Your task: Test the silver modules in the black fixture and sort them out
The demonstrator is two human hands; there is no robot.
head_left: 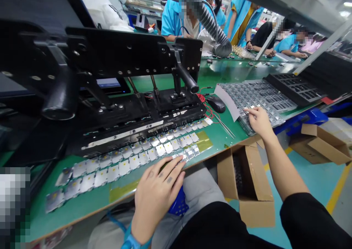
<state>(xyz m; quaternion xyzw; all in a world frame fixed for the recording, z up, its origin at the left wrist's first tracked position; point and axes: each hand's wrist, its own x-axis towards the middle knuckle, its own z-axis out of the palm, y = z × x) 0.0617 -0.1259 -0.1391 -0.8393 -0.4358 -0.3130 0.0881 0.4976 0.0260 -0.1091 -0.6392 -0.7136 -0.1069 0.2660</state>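
Observation:
My left hand (156, 194) lies over the near end of the double row of small foil-backed metal parts (123, 167), its fingers together, and it hides whatever is beneath them. My right hand (258, 122) rests on a stack of clear plastic trays (255, 98) filled with similar metal parts, its thumb stretched out and nothing visibly held. Between my hands lie a pair of tweezers (225, 126), thin red wires (207, 109) and a black computer mouse (216, 104). Behind the rows stands a black metal fixture (132, 124).
The green bench mat (82, 205) ends at a wooden front edge. A black slotted tray (294, 89) lies at the right, with open cardboard boxes (247, 183) below the bench. A blue perforated object (178, 205) sits by my lap. Co-workers (178, 21) sit beyond a ducted hose (211, 25).

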